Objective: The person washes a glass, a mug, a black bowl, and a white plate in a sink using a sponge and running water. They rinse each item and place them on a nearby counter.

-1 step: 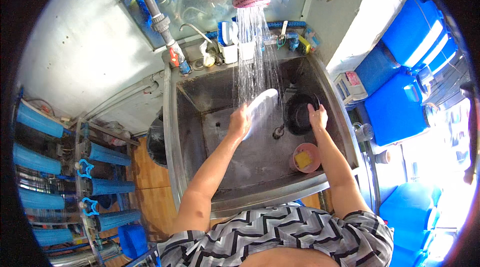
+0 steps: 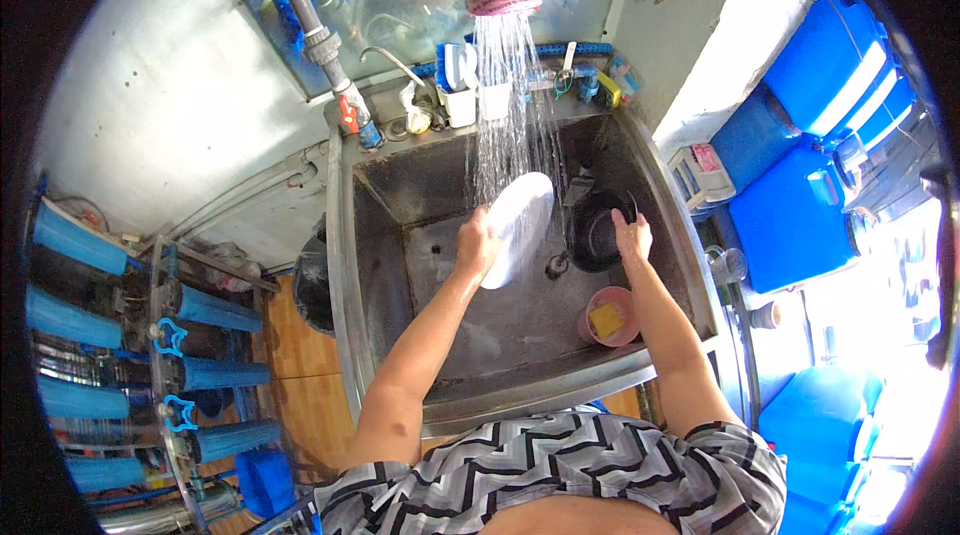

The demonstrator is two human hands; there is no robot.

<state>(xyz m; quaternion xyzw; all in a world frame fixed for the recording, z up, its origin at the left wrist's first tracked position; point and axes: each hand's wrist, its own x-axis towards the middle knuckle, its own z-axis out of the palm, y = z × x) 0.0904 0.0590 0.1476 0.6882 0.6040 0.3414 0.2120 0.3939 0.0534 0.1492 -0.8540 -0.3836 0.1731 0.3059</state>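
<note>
Left hand (image 2: 479, 243) holds a white plate (image 2: 524, 229), grip partly hidden; right hand (image 2: 632, 236) grasps a black bowl (image 2: 593, 247).

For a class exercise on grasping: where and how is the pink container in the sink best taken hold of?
Probably by the left rim of the pink container, coming from above left, thumb inside, fingers outside. Its round mouth faces up, leaving that edge exposed; the yellow sponge lies inside, and the right forearm passes close on the right.
</note>
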